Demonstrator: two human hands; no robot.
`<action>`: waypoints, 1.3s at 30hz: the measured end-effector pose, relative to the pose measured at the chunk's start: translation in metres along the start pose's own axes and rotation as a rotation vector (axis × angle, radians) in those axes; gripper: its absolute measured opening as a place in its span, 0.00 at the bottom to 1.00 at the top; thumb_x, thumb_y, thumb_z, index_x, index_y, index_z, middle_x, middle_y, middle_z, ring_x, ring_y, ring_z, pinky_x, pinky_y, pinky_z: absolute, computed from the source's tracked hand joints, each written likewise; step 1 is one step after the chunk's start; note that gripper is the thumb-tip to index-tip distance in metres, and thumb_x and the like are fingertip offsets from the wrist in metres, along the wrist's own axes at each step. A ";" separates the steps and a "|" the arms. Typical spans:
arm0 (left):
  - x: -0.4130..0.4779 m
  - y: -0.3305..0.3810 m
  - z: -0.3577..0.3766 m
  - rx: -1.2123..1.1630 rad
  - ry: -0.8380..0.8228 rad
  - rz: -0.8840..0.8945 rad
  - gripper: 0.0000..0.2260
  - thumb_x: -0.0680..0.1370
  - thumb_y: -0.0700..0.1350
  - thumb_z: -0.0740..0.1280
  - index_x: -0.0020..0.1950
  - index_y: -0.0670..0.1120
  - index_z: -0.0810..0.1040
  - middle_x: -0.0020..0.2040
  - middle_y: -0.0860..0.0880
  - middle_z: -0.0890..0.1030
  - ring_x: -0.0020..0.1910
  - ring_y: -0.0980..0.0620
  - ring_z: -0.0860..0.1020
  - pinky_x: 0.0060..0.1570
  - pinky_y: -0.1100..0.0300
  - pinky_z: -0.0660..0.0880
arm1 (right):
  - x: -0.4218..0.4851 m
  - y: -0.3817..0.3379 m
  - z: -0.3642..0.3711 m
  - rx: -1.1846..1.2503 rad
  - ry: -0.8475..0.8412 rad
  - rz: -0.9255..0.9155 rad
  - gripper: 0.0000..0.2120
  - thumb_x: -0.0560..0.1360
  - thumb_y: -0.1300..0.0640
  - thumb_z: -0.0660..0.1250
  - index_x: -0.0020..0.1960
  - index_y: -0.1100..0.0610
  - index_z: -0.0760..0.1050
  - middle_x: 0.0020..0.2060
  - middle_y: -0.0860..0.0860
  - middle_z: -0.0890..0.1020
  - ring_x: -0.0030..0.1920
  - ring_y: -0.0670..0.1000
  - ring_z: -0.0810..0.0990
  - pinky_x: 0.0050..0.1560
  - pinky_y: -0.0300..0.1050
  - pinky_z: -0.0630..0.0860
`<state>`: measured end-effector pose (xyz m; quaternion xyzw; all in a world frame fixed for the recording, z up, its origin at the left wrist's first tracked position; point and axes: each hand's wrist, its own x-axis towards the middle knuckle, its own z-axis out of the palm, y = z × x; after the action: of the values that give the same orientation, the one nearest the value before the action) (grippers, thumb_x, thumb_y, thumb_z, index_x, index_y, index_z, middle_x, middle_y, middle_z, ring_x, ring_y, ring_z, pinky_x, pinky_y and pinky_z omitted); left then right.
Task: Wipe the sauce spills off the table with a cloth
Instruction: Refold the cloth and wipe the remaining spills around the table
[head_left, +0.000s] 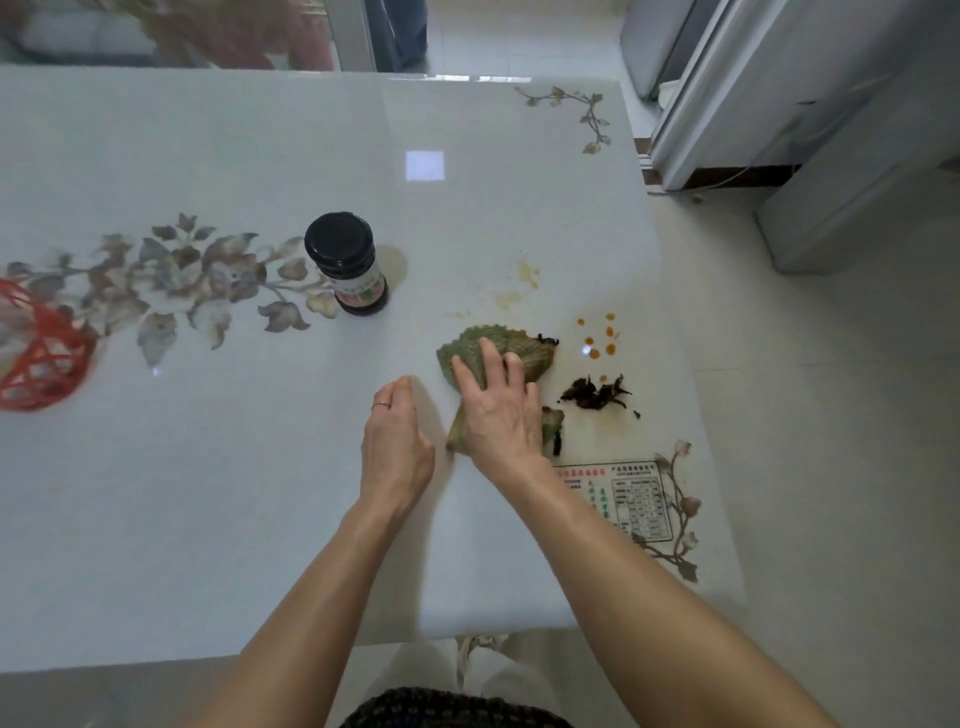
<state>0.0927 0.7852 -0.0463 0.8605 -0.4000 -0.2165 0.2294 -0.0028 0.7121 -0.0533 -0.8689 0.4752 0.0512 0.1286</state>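
- right hand (498, 410) is flat on the green cloth (527, 353), fingers straight and spread, palm pressing it to the table (208, 493); nothing is gripped, it's a flat press.
- the cloth lies near the table's right edge, fanned out beyond the fingertips, with a bunched end poking out under the heel of the hand.
- left hand (397, 441) stands on its edge just left of the cloth, fingers relaxed and close together, holding nothing; there's a ring on one finger.
- the two hands sit side by side, a narrow gap between them, not touching.
- right of the cloth, a scatter of orange sauce drops (597, 338) dots the table, clear of the cloth's edge.
- nearer the person, a dark clump of sauce solids (597, 395) lies just right of the right hand, with a pale brownish smear around it.
- a few dark bits cling to the cloth's far right corner and to its bunched end.
- beyond the cloth, faint yellowish smears (524, 275) mark the surface.
- a dark jar (347, 265) with a black lid on stands upright, well to the left of the cloth and further away.
- a red openwork basket (41, 353) sits at the far left edge of view.
- a printed label (623, 499) shows on the table's near right corner, beside the right forearm.
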 end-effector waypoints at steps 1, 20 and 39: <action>0.003 -0.002 0.000 0.005 0.006 -0.005 0.24 0.74 0.29 0.54 0.70 0.38 0.65 0.65 0.38 0.70 0.59 0.41 0.73 0.59 0.56 0.67 | 0.009 0.009 -0.003 0.006 0.000 0.038 0.37 0.75 0.63 0.63 0.78 0.47 0.51 0.78 0.53 0.46 0.74 0.59 0.50 0.68 0.56 0.61; 0.033 -0.011 -0.007 -0.022 0.078 0.034 0.22 0.77 0.30 0.53 0.71 0.41 0.65 0.68 0.43 0.70 0.66 0.45 0.69 0.63 0.60 0.64 | 0.068 -0.006 -0.011 0.060 0.051 0.146 0.34 0.76 0.63 0.60 0.78 0.48 0.52 0.77 0.53 0.49 0.72 0.60 0.53 0.65 0.53 0.64; 0.063 0.007 0.006 0.035 0.058 0.123 0.26 0.75 0.30 0.56 0.73 0.43 0.64 0.71 0.46 0.68 0.71 0.50 0.66 0.67 0.63 0.61 | 0.133 -0.019 -0.024 -0.145 -0.033 0.040 0.34 0.78 0.57 0.60 0.79 0.54 0.46 0.78 0.58 0.43 0.75 0.65 0.47 0.66 0.58 0.60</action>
<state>0.1223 0.7298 -0.0586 0.8442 -0.4489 -0.1698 0.2387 0.0840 0.6076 -0.0552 -0.8653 0.4853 0.1023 0.0723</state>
